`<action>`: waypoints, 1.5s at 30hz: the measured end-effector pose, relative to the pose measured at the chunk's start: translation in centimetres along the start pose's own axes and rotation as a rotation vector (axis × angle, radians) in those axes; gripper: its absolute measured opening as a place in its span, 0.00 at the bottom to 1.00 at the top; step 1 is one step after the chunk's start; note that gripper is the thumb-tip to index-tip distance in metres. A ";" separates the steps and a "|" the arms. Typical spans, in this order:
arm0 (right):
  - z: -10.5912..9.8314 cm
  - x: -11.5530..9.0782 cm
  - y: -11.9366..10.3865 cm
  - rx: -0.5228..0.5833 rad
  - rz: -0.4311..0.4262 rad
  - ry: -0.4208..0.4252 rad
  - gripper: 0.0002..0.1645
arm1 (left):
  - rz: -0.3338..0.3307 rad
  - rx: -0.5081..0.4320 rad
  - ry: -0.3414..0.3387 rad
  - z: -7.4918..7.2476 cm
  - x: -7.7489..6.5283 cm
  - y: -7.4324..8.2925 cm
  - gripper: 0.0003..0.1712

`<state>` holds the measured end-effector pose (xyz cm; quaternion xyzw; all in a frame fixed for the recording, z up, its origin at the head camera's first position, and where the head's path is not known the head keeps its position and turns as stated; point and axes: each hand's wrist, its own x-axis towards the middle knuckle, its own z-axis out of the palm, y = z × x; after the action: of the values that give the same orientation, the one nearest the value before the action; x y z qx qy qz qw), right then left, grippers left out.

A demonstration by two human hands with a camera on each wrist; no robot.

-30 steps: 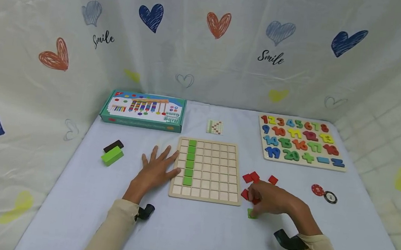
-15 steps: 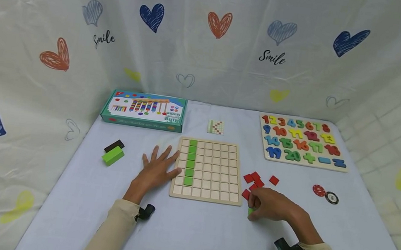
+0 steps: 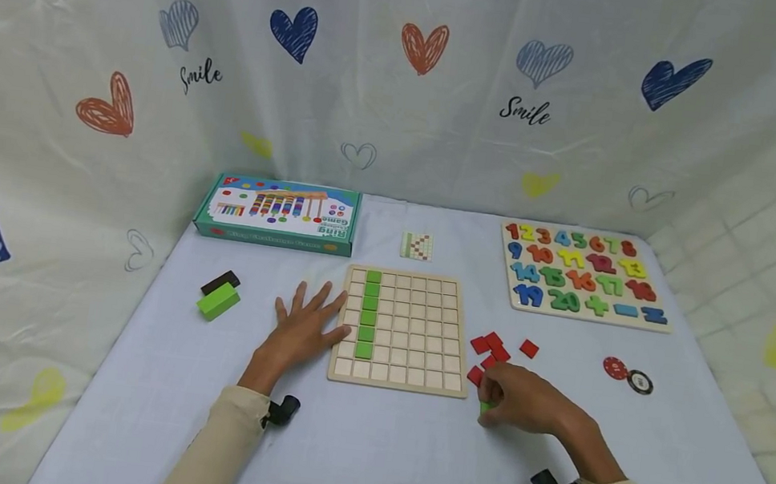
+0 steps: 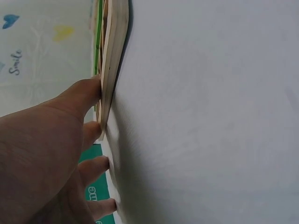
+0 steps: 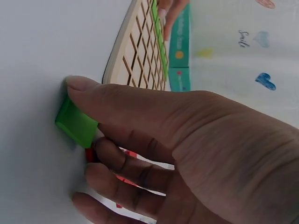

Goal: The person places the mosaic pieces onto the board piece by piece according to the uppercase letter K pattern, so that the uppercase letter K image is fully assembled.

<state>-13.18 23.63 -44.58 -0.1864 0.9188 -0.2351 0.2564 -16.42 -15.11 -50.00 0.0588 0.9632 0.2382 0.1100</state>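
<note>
A wooden grid board [image 3: 420, 335] lies mid-table, with a column of green tiles [image 3: 370, 304] set in its second column from the left. My left hand [image 3: 300, 332] rests with spread fingers at the board's left edge; in the left wrist view its thumb [image 4: 86, 93] touches the wooden side. To the right of the board, my right hand [image 3: 524, 400] pinches a green square tile [image 5: 79, 123] just at the tabletop, thumb on one edge and the other fingers curled behind. Several red tiles [image 3: 492, 343] lie scattered just beyond that hand, one partly hidden by its fingers.
A small pattern card [image 3: 417, 246] lies behind the board. At the back left stands a game box [image 3: 278, 215], and a number puzzle [image 3: 583, 274] lies back right. Green and black blocks [image 3: 218, 300] are at left; red and black chips [image 3: 626, 375] at right.
My right hand has drawn slightly nearer and closed its fingers on the green tile, tipping it up off flat. More red tiles show now. My left hand has stayed put.
</note>
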 end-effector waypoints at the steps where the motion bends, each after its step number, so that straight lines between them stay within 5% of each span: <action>1: 0.0 -0.1 0.1 0.002 -0.003 0.002 0.20 | 0.000 0.000 -0.001 0.0 0.0 0.0 0.43; 13: -0.8 -0.9 1.0 0.052 -0.063 -0.035 0.13 | 0.007 -0.016 0.005 0.2 0.0 0.1 0.44; 18: -1.1 0.2 -0.1 0.088 -0.136 0.051 0.08 | -0.002 -0.015 0.001 0.2 -0.1 0.2 0.44; 24: 1.3 3.8 -3.9 0.196 -0.283 0.206 0.07 | -0.009 0.000 -0.003 0.2 -0.1 -0.1 0.43; 33: 6.3 9.5 -9.1 0.302 -0.392 0.278 0.05 | 0.009 0.002 0.000 0.1 0.2 -0.3 0.43; 45: 8.0 10.6 -9.7 0.255 -0.415 0.285 0.04 | 0.013 0.002 0.001 0.2 0.2 -0.2 0.43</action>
<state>-15.02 8.01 -49.60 -0.3017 0.8510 -0.4199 0.0922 -16.55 -15.18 -50.34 0.0648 0.9630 0.2382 0.1077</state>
